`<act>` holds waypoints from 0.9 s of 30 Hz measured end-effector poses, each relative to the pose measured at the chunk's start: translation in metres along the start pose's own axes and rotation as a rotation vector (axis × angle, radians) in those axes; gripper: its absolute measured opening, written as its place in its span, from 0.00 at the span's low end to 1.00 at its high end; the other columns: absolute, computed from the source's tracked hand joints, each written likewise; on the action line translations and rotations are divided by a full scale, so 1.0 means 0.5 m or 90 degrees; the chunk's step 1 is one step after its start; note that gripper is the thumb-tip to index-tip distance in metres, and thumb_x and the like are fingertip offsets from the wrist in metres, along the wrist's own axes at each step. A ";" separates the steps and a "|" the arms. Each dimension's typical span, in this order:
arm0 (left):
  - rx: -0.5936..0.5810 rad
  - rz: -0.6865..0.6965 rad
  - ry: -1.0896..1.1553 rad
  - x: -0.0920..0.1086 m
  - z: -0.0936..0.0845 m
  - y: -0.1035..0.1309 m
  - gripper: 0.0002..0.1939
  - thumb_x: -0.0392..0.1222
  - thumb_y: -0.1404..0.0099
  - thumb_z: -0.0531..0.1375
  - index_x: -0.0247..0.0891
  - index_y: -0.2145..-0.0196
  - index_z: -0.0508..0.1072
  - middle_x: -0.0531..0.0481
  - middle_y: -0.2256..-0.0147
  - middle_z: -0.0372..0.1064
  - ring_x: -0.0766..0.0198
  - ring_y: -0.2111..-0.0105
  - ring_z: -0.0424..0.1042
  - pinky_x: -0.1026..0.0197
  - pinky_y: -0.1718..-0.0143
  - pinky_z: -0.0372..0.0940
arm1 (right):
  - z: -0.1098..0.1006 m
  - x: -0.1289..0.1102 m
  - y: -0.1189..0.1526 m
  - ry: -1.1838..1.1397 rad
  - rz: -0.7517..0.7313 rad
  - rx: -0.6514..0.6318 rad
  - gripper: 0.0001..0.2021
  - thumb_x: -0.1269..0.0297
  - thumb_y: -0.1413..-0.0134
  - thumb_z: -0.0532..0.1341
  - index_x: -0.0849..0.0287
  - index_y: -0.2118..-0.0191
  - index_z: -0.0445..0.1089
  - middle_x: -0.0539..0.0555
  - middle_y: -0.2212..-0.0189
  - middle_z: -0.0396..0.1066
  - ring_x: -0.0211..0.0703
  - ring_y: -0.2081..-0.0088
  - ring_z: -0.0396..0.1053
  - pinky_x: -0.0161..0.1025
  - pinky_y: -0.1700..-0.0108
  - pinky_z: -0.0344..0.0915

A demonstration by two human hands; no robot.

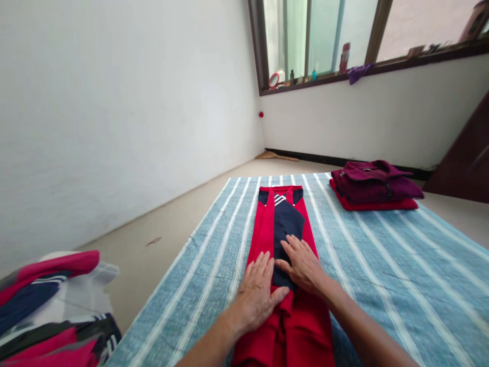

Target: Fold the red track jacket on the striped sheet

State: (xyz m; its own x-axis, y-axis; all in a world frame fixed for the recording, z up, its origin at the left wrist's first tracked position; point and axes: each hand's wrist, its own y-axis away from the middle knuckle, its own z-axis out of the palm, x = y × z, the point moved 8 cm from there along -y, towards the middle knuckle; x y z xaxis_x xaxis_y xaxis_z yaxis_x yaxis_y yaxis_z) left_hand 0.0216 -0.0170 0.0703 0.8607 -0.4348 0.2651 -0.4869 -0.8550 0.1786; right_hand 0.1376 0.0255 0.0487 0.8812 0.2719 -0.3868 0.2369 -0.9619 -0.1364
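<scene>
A red and navy garment [288, 221] with white stripes lies folded into a long narrow shape on the blue striped cloth [206, 265]. My left hand [260, 293] rests flat on its red left part, fingers spread. Just to the right, my right hand [301, 262] lies on the navy panel with its fingers apart. Neither hand grips anything. The near end of the garment widens into looser red fabric below my hands.
A stack of folded purple and red clothes [376, 186] sits at the cloth's far right. More clothes [53, 311] are heaped at the lower left. White walls and a windowsill [324, 79] with small items stand beyond.
</scene>
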 end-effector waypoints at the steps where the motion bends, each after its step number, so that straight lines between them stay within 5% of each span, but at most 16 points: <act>1: -0.005 -0.012 0.003 -0.002 0.006 0.001 0.38 0.60 0.35 0.48 0.32 0.36 0.50 0.37 0.35 0.39 0.51 0.35 0.39 0.43 0.38 0.42 | 0.008 -0.002 0.005 0.002 0.003 -0.007 0.31 0.46 0.40 0.49 0.63 0.39 0.57 0.63 0.37 0.51 0.54 0.36 0.45 0.52 0.38 0.45; 14: -0.070 -0.043 0.029 -0.003 0.022 0.002 0.42 0.60 0.40 0.53 0.32 0.36 0.48 0.40 0.34 0.35 0.50 0.35 0.36 0.44 0.37 0.37 | 0.036 0.004 0.021 0.023 0.022 0.003 0.31 0.44 0.41 0.48 0.58 0.38 0.57 0.59 0.37 0.50 0.51 0.36 0.45 0.51 0.37 0.44; 27: -0.132 -0.023 0.065 0.002 -0.002 0.002 0.40 0.58 0.38 0.52 0.29 0.36 0.50 0.35 0.35 0.36 0.47 0.35 0.37 0.43 0.37 0.37 | 0.039 0.004 0.022 0.017 0.026 0.021 0.30 0.44 0.41 0.48 0.57 0.40 0.59 0.57 0.37 0.52 0.51 0.36 0.47 0.51 0.37 0.45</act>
State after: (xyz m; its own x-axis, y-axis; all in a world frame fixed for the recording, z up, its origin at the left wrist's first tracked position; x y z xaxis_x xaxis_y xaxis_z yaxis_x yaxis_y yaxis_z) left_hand 0.0220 -0.0183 0.0716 0.8638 -0.3646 0.3477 -0.4851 -0.7883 0.3785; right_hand 0.1339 0.0158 0.0288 0.9005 0.2313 -0.3682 0.1873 -0.9706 -0.1514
